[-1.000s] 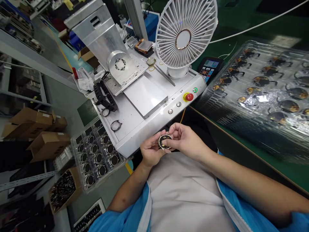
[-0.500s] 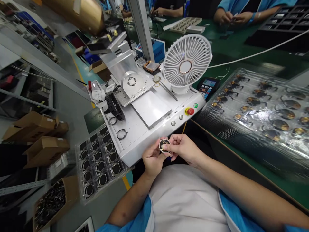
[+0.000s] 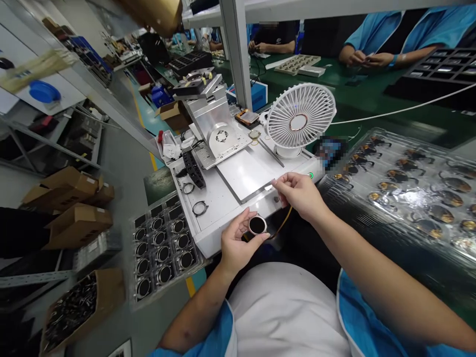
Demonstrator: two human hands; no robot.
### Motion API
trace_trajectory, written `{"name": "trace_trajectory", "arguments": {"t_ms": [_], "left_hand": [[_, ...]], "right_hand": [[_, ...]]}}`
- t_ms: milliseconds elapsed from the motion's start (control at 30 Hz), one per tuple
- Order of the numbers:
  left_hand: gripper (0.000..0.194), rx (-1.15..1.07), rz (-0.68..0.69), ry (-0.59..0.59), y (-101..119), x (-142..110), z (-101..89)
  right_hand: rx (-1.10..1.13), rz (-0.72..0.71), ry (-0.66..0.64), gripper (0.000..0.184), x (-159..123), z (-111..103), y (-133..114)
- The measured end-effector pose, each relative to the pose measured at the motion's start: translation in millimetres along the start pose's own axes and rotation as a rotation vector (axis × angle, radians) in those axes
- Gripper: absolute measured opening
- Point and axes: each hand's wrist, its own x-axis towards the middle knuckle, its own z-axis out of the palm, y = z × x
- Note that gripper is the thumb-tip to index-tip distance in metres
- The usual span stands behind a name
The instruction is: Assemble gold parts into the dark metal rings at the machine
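Observation:
My left hand (image 3: 238,243) is closed around a round watch case (image 3: 257,225) with a black face and a pale metal rim, gripping it by the edge between thumb and fingers. The black face is turned up. Apart from it, my right hand (image 3: 299,193) is raised over the front edge of the white machine base (image 3: 211,233), thumb and fingertips pinched together. Whatever is between those fingertips is too small to make out. Behind the hands lies a flat white plate (image 3: 241,176). Two thin black rings (image 3: 200,208) rest on the base to the left.
A white fan (image 3: 299,119) stands at the back of the base, with tweezers (image 3: 271,152) beside it. A clear tray of round cases (image 3: 163,253) sits at left, and stacked trays of round parts (image 3: 409,178) at right. A metal fixture (image 3: 219,134) rises behind. Co-workers' hands (image 3: 366,59) are across the bench.
My right hand has left the round case and moved up and right, fingers pinched. In my left hand, the case now shows its plain black face. The view has tilted up.

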Motion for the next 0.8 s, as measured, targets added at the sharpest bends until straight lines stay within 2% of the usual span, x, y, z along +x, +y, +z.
{"name": "trace_trajectory", "arguments": {"t_ms": [100, 167, 300, 500, 800], "left_hand": [[0.075, 0.060, 0.042, 0.000, 2, -2, 3.0], [0.075, 0.084, 0.049, -0.012, 3, -2, 4.7], [0.070, 0.130, 0.069, -0.024, 6, -2, 7.7], [0.064, 0.172, 0.096, -0.007, 6, -3, 8.4], [0.064, 0.163, 0.105, 0.005, 6, -3, 7.9]], "right_hand": [[-0.063, 0.072, -0.229, 0.054, -36, 4, 8], [-0.092, 0.118, -0.305, 0.052, -54, 6, 14], [-0.141, 0.111, -0.287, 0.050, -66, 10, 21], [-0.136, 0.112, -0.248, 0.052, -65, 11, 21], [-0.095, 0.074, -0.261, 0.053, -68, 11, 24]]}}
